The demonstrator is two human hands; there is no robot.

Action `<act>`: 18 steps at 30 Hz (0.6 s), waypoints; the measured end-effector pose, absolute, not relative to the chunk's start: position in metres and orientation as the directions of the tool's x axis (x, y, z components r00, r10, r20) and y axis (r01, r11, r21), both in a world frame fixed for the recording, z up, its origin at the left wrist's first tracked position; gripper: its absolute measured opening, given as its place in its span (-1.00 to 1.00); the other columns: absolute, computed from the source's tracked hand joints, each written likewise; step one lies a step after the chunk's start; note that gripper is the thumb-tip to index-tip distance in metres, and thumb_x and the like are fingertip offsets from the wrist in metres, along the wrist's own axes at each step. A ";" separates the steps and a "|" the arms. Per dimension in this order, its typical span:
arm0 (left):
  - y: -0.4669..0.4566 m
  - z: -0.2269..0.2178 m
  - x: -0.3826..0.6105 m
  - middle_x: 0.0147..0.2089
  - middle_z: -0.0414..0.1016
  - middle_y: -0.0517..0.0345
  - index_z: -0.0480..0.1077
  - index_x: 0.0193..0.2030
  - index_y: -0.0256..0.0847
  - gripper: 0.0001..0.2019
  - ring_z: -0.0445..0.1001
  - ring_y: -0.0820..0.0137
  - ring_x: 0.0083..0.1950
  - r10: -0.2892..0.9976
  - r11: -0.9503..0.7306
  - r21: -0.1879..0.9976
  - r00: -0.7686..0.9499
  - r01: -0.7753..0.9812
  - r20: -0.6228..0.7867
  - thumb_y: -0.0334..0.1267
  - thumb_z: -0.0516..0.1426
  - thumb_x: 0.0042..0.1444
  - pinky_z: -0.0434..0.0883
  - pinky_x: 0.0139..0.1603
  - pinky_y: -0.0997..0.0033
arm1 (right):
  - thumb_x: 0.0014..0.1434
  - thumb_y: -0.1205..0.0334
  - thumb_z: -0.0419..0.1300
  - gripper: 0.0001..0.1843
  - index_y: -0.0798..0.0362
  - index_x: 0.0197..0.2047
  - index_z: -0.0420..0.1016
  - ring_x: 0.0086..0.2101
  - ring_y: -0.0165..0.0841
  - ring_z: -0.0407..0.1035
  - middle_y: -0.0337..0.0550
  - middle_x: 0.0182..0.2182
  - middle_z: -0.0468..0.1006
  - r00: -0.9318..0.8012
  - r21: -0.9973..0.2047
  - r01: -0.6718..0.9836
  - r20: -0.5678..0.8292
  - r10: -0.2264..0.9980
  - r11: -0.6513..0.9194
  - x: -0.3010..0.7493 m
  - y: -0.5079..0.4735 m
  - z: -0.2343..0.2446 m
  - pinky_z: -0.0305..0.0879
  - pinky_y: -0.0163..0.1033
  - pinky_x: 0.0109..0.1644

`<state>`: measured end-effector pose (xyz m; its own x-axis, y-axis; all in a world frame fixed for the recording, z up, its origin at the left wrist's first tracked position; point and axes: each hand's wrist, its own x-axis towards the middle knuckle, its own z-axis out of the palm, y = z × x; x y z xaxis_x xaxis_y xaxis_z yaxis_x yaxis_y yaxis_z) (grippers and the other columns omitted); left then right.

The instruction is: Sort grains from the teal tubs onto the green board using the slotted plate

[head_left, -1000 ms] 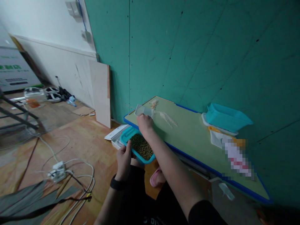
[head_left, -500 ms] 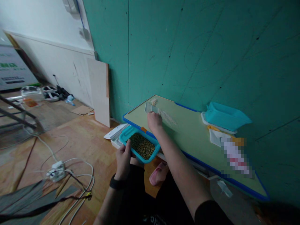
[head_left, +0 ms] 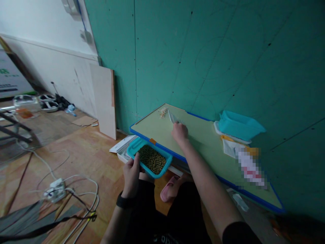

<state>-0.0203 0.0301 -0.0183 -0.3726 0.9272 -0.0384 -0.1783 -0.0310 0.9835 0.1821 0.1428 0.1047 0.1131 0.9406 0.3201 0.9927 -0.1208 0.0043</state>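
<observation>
A turquoise plastic tub (head_left: 132, 146) holding small round green and tan pellets (head_left: 152, 159) is in my left hand (head_left: 131, 174). My thumb lies over its near-left rim, and the fingers under it are hidden. My right hand (head_left: 180, 132) is closed around the handle of a pale slotted scoop (head_left: 172, 117), which stands tilted on edge over the table. Just left of the scoop's tip lies a small scatter of pale crumbs (head_left: 163, 112). The tub hangs beside the table's front edge, below the tabletop.
The blue-edged tabletop (head_left: 203, 130) stands against a green wall. At its right lie a turquoise bin (head_left: 240, 125), a white and orange cloth-like item (head_left: 230, 147) and a blurred packet (head_left: 250, 167). Cables and a power strip (head_left: 56, 189) lie on the floor at left.
My right hand has moved right with the scoop, turning it from flat to edge-on. The crumbs near its tip look more spread. My left hand still holds the tub; the view shifted slightly.
</observation>
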 end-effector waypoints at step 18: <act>0.029 -0.021 -0.023 -0.71 0.31 0.27 0.33 -0.60 -0.19 -0.50 0.31 0.44 -0.63 0.937 -0.050 0.988 -0.349 -0.148 -0.005 0.19 0.20 0.09 0.24 -0.58 0.48 | 0.22 0.34 0.14 -0.73 0.21 -0.08 0.60 -0.08 -0.11 0.56 0.22 -0.11 0.65 0.394 -0.284 0.912 0.415 0.820 -0.295 0.243 0.142 0.125 0.37 -0.23 -0.04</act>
<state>-0.0230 0.0287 -0.0211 -0.3490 0.9371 -0.0055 -0.1484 -0.0495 0.9877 0.2432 0.1421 0.1246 0.3940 0.8201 0.4150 0.9125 -0.2947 -0.2839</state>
